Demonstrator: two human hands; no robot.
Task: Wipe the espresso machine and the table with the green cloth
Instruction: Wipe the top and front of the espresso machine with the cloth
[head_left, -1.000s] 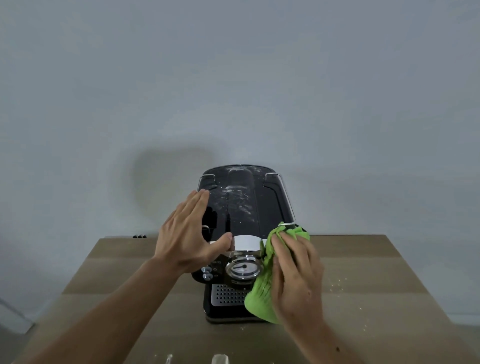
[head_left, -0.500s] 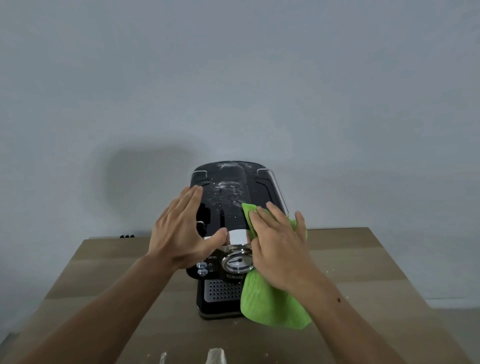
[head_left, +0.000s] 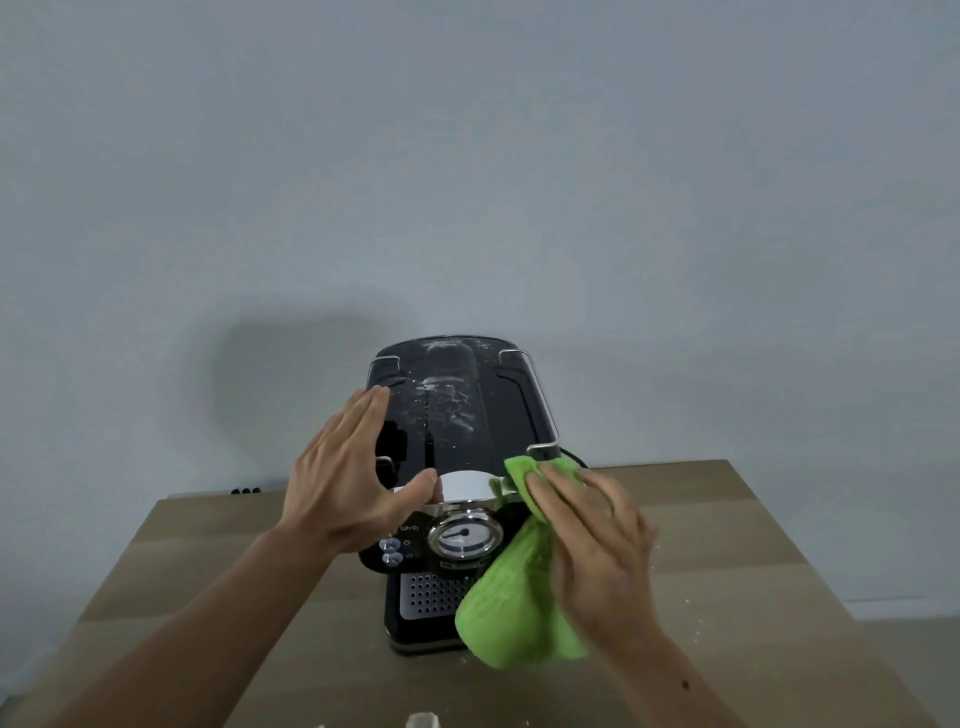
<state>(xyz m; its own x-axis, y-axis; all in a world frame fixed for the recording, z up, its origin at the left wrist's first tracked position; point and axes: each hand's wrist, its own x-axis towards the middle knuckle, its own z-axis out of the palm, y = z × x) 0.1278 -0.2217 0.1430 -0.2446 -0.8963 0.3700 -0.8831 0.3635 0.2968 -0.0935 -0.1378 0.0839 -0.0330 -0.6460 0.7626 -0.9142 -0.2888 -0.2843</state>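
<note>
The black espresso machine (head_left: 457, 415) stands in the middle of the frame on a wooden tabletop (head_left: 727, 519), its back toward a plain grey wall (head_left: 467, 156). White smears (head_left: 441, 392) streak the glossy top of the machine.

The left hand (head_left: 345, 483) lies wide and flat on the left front part of the machine's top. Its fingers are straight and point toward the upper part of the frame, and the thumb reaches along the white band at the front edge.

The right hand (head_left: 597, 551) presses the green cloth (head_left: 509, 613) against the machine's right front corner. Its fingers are spread and nearly straight over the fabric and somewhat blurred; the thumb is hidden. The cloth's upper edge sits just below a chrome rail at that corner. The rest hangs bunched under the palm, down the right side of the machine's front, and covers part of the perforated drip grille (head_left: 428, 592).

A round pressure gauge (head_left: 465, 538) shows between the two hands, with two small buttons (head_left: 390, 551) just left of it. Pale crumbs (head_left: 688, 598) dot the tabletop at the right of the frame.
</note>
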